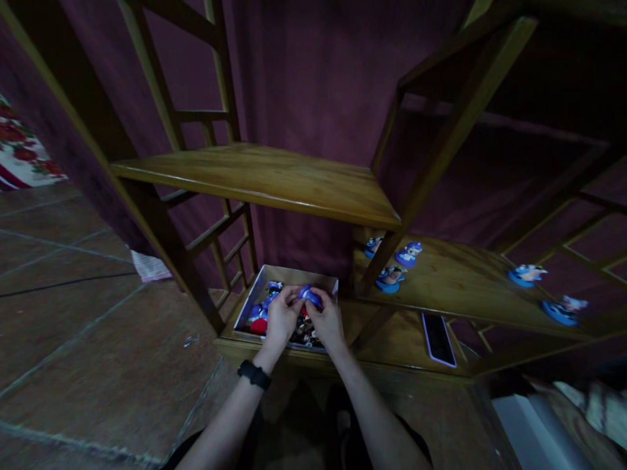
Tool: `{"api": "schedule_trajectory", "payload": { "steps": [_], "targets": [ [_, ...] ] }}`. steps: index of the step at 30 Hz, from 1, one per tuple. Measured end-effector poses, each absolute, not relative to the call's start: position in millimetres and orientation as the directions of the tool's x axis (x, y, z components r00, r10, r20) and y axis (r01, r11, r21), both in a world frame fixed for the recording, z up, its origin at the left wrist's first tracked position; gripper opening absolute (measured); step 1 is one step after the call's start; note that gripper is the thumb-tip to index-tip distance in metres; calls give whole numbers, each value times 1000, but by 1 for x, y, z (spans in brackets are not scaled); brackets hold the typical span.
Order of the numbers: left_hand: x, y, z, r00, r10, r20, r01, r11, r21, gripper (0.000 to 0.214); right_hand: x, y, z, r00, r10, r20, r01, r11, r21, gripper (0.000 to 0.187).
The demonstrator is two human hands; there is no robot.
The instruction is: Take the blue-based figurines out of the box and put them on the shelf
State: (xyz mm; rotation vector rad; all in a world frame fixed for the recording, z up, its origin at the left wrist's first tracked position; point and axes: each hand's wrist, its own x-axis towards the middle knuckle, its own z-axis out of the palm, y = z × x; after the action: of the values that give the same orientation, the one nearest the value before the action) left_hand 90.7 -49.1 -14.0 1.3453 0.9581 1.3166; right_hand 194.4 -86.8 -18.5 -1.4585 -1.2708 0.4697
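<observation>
Pinched between the fingertips of the left hand (283,314) and the right hand (329,320), one purple piece (309,297) sits just below the frame's centre, above an open box (247,307). I judge the step in hand to be two-handed handling of this single piece, whose shape is too blurred for me to name. Any next move, as I read it, calls for fingertips kept on the piece until something else supports it. Counted left to right, I find: one black wristband (255,375), lower centre-left; one box, lower centre, its jumbled purple, red and dark contents (306,334) partly hidden and beyond my count; five figurines (390,279) on the wooden shelf (455,277) at right, three grouped near its left end, two near its right; one phone (439,339), lower right, on the board (392,336) beneath.
</observation>
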Motion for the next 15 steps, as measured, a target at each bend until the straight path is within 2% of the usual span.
{"api": "schedule_trajectory", "payload": {
  "steps": [5,11,15],
  "targets": [
    [89,-49,-14,66,989,136,-81,-130,988,19,197,-87,-22,349,875,337,423,174,-889,31],
    [92,-49,-20,45,992,119,-65,-116,991,16,199,-86,-27,358,903,239,303,130,-944,31],
    [94,-46,-26,26,994,102,-116,-99,988,15,198,-83,-29,372,911,177,251,85,-964,29]
  ]
}}
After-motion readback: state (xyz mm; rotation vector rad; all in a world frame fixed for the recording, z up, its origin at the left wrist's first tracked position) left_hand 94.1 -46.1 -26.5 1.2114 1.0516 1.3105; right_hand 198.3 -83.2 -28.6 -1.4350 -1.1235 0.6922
